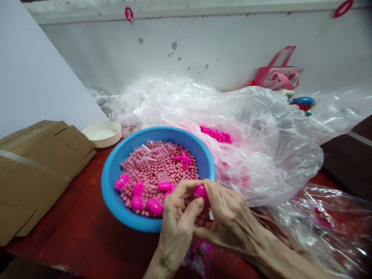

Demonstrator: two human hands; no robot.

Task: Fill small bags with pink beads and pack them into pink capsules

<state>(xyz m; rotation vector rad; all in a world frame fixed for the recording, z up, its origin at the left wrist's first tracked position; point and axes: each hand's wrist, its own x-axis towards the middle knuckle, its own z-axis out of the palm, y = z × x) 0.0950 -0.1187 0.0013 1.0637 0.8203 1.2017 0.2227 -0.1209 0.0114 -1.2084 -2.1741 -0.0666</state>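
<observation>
My left hand (180,217) and my right hand (226,217) meet at the front right rim of a blue basin (112,201). Between their fingers is a glossy pink oval plastic capsule (200,192), partly covered by the fingertips. Small pink beads seem to show in the gap below it, cupped by my hands. The basin is filled with pink beads (162,166); several more pink capsules (155,206) lie on them, along with a pink propeller-shaped piece (185,159). Under my hands hangs a printed pink plastic packet (200,255), its upper part hidden.
Clear plastic bags (261,128) heap behind and right of the basin, with pink plastic pieces (216,134) inside. A shallow white dish (103,133) and flattened cardboard (43,170) are at left. A pink handbag (276,75) stands by the wall. The tabletop (87,232) is red.
</observation>
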